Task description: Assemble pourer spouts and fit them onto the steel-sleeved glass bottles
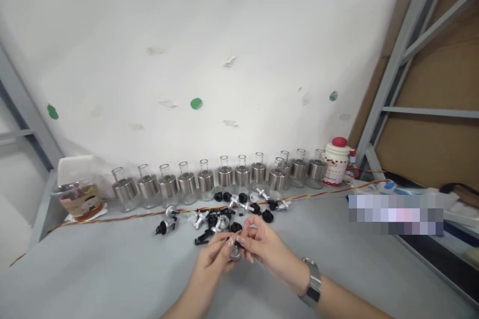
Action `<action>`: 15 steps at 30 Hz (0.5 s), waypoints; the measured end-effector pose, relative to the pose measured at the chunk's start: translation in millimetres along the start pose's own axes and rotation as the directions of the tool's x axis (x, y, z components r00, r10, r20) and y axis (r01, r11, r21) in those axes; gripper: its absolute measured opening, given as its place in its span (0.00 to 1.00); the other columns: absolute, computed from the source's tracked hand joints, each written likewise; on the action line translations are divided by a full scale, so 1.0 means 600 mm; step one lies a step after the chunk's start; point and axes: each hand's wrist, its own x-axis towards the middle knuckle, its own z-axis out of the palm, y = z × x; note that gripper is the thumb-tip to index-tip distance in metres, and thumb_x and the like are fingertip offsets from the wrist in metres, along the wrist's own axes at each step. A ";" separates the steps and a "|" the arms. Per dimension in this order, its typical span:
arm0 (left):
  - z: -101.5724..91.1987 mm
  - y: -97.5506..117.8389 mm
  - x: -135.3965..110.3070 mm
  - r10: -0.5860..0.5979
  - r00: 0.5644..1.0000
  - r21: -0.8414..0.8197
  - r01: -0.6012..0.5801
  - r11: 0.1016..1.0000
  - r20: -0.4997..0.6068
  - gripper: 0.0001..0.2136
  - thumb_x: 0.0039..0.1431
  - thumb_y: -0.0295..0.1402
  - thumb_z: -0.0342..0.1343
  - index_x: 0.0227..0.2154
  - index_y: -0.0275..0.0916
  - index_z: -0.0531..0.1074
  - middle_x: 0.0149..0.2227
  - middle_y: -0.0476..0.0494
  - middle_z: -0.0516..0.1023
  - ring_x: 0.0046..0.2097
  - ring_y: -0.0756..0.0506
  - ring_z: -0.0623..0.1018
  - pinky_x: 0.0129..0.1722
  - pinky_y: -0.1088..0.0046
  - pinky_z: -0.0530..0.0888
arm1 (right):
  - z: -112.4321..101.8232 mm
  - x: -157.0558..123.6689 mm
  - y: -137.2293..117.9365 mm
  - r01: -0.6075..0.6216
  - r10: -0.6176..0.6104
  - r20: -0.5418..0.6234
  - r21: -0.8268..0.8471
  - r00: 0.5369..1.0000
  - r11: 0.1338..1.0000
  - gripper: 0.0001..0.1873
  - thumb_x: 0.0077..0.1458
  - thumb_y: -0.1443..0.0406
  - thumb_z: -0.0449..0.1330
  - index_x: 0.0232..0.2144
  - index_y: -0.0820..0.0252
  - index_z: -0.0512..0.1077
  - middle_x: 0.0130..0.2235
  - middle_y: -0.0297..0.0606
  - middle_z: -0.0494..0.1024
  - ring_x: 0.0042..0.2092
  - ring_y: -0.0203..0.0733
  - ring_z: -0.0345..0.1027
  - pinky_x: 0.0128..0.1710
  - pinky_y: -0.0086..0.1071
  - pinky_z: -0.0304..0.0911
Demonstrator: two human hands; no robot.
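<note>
My left hand (216,255) and my right hand (264,243) meet low in the middle of the view, over the grey table (112,269). Together their fingertips pinch a small silver and black spout part (235,250). The right wrist wears a metal watch (312,283). Just beyond the hands lies a loose pile of black and silver spout parts (224,212). A row of several glass bottles with steel collars (224,175) stands along the white wall behind the pile.
A clear plastic tub with a white lid (77,190) sits at the far left. A white jar with a red lid (338,161) ends the bottle row on the right. A red-yellow wire (112,215) runs across the table. Grey metal shelving (404,60) rises at right.
</note>
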 end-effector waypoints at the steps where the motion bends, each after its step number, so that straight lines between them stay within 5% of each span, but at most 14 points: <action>1: 0.000 -0.002 0.001 -0.020 1.000 -0.002 0.020 1.000 -0.016 0.16 0.48 0.45 0.52 0.33 0.39 0.75 0.41 0.41 0.69 0.39 0.44 0.72 0.33 0.71 0.71 | 0.002 -0.001 0.000 -0.003 0.003 -0.010 0.000 1.000 1.000 0.20 0.40 0.58 0.64 0.27 0.58 0.55 0.21 0.26 0.67 0.21 0.28 0.60 0.17 0.22 0.52; 8: 0.002 -0.013 0.009 -0.132 0.985 -0.145 0.116 0.983 -0.108 0.18 0.38 0.48 0.59 0.24 0.36 0.76 0.39 0.41 0.70 0.38 0.43 0.71 0.33 0.69 0.72 | 0.011 -0.005 0.002 -0.031 0.030 -0.078 -0.015 0.997 0.999 0.19 0.40 0.57 0.64 0.26 0.59 0.57 0.20 0.25 0.67 0.20 0.28 0.60 0.19 0.23 0.52; 15: 0.004 -0.009 0.012 -0.180 0.973 -0.245 0.142 0.959 -0.144 0.19 0.36 0.47 0.60 0.26 0.36 0.76 0.32 0.43 0.72 0.32 0.46 0.73 0.33 0.67 0.71 | 0.017 -0.010 -0.007 -0.076 0.081 -0.046 0.095 0.996 0.993 0.19 0.39 0.59 0.65 0.28 0.61 0.60 0.22 0.27 0.68 0.21 0.28 0.61 0.21 0.24 0.54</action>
